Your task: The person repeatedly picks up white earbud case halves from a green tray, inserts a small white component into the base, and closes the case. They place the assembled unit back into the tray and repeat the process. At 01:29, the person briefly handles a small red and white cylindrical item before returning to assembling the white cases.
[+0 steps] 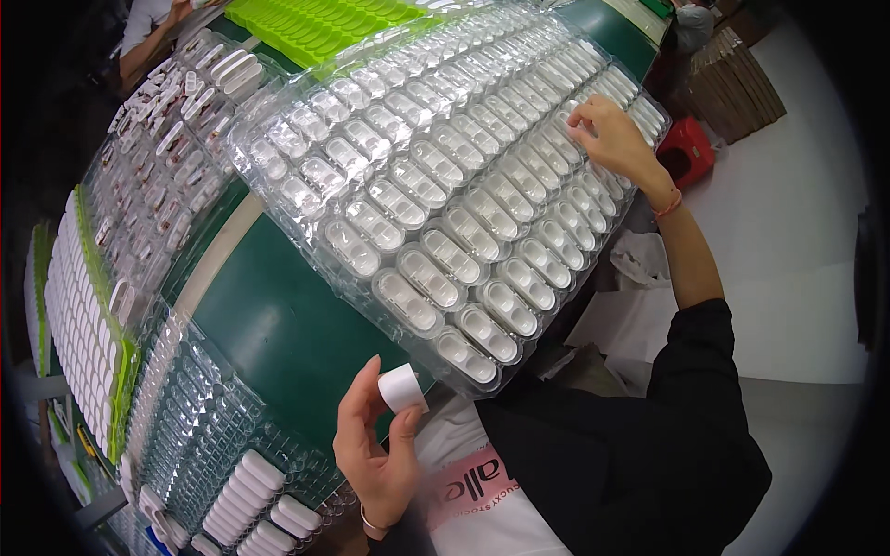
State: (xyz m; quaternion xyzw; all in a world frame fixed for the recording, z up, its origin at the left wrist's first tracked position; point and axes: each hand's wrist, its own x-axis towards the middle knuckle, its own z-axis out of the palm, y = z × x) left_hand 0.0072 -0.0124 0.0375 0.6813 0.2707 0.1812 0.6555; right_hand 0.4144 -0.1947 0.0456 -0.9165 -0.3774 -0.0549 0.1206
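Close to my body, my left hand (382,445) grips a short white cylinder (401,388) between thumb and fingers. What exactly this piece is cannot be made out. My right hand (612,137) is stretched over the far right part of a large clear plastic tray (482,385), fingertips bent together at one of its pockets. Something small and white shows at those fingertips, mostly hidden by them. Rows of white oval shells (408,298) with hollow insides lie in the tray's pockets.
The tray rests on a green work table (269,296). To the left are a tray of small mixed parts (176,139), bright green trays (315,28), and stacked clear trays bearing white cases (243,496). A red container (684,153) and stacked cardboard (737,88) stand at right. Another person's arm (148,51) shows upper left.
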